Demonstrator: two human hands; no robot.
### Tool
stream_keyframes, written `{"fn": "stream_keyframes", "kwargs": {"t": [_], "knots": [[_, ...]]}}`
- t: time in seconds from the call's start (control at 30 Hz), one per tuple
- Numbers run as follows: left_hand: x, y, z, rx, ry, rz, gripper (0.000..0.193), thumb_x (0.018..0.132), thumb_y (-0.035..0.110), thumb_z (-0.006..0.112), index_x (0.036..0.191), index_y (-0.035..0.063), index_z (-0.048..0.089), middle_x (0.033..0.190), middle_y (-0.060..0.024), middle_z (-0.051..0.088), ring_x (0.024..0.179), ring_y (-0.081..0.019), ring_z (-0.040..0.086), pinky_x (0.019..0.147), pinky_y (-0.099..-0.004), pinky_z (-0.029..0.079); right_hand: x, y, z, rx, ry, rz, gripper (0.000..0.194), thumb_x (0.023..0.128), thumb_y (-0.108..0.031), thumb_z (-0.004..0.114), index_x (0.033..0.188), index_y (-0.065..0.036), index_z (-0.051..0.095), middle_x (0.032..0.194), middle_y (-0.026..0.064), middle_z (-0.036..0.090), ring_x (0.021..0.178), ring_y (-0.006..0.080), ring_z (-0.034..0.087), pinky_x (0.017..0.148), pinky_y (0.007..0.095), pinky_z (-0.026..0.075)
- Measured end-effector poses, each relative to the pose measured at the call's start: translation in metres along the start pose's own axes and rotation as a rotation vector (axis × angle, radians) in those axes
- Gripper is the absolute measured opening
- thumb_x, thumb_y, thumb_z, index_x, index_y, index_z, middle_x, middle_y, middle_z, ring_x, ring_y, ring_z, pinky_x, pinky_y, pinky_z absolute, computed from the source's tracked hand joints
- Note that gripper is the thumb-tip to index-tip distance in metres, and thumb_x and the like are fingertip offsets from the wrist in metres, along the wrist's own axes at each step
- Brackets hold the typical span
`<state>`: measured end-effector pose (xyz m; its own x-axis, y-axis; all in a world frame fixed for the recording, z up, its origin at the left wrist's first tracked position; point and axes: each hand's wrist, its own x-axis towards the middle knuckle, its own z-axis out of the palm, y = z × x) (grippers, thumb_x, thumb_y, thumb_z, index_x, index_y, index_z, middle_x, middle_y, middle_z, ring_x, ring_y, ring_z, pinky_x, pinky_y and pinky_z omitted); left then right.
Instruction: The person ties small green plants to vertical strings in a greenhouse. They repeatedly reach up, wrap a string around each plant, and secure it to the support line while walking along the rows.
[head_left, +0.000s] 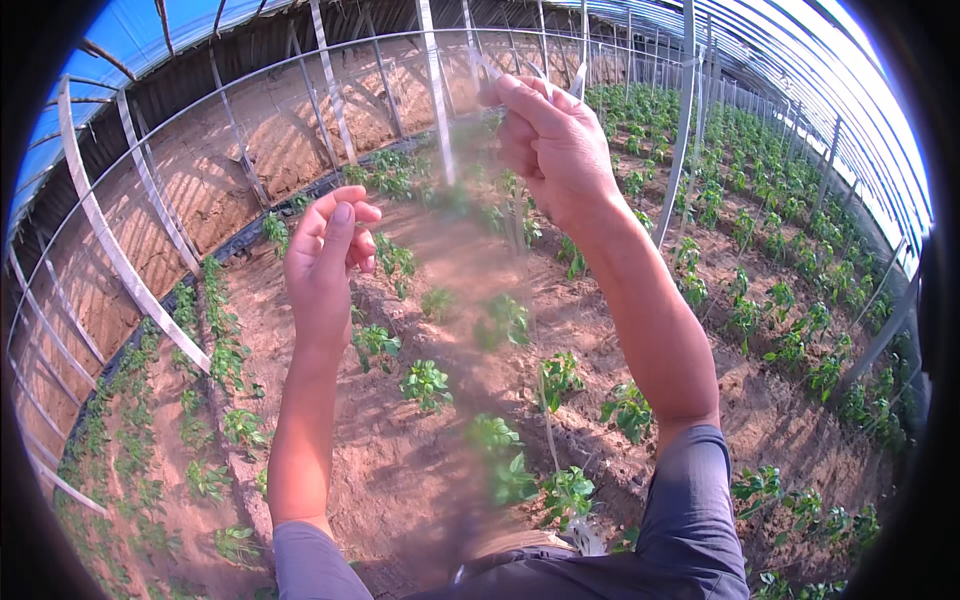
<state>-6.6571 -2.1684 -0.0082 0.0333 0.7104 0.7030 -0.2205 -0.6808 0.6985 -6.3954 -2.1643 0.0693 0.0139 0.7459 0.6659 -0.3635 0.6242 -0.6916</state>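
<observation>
My right hand (559, 146) is raised and pinches a thin whitish strip (486, 66), probably plastic twine. More of the pale strip (579, 81) sticks up behind its knuckles. To the left and lower, my left hand (326, 240) has half-curled fingers set apart, with nothing seen in them. An overhead wire (375, 35) crosses above both hands in the picture; whether the strip touches it I cannot tell. Below lie young leafy plants (426, 385) in soil rows. A pale string (550, 427) runs down to one plant (568, 491). A blurred band covers the middle.
Slanted pale posts (675, 142) stand at right, others (139, 281) at left before an earthen wall (292, 97). Dense plant rows (780, 225) fill the right side under a ribbed greenhouse roof (817, 67). A whitish bundle (586, 536) shows at my waist.
</observation>
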Motion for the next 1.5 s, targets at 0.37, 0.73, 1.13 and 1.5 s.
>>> {"fn": "stream_keyframes", "kwargs": {"t": [0.37,0.73,1.13,1.5], "knots": [[0.236,0.030,0.049,-0.216,-0.542,-0.197,0.048,0.100,0.038,0.076,0.123,-0.0033,0.070,0.107,-0.0084,0.073,0.076,-0.0063,0.064,0.069,-0.0208,0.057,0.088,-0.010,0.027,-0.414,0.150,-0.072,0.018,0.096,-0.021,0.069,0.093,-0.003,0.074,0.058,-0.0023,0.052,0.048,0.0060,0.041,0.046,0.0266,0.027],[0.203,-0.012,0.061,-0.235,-0.395,-0.003,0.014,0.105,0.018,0.070,0.107,0.0047,0.072,0.094,-0.0033,0.075,0.072,-0.0058,0.061,0.066,-0.0208,0.051,0.054,-0.001,0.007,-0.382,0.175,0.040,0.022,0.102,-0.024,0.066,0.098,-0.004,0.074,0.059,-0.0052,0.047,0.049,0.0051,0.037,0.047,0.0262,0.026],[0.164,-0.035,0.064,-0.107,-0.391,0.180,0.017,0.104,0.021,0.072,0.110,0.0057,0.073,0.090,0.0019,0.069,0.073,-0.0040,0.061,0.064,-0.0210,0.049,0.050,0.035,0.016,-0.340,0.220,-0.090,0.027,0.100,-0.028,0.074,0.111,-0.003,0.076,0.075,-0.0055,0.061,0.064,0.0020,0.048,0.054,0.0236,0.037],[0.160,-0.026,0.064,-0.149,-0.209,0.365,0.021,0.100,0.019,0.078,0.109,0.0004,0.075,0.091,-0.0022,0.073,0.073,-0.0045,0.064,0.063,-0.0214,0.054,0.053,0.043,0.027,-0.596,0.234,-0.366,0.019,0.097,-0.018,0.075,0.100,0.001,0.075,0.067,-0.0083,0.057,0.060,0.0000,0.045,0.053,0.0229,0.037]]}}
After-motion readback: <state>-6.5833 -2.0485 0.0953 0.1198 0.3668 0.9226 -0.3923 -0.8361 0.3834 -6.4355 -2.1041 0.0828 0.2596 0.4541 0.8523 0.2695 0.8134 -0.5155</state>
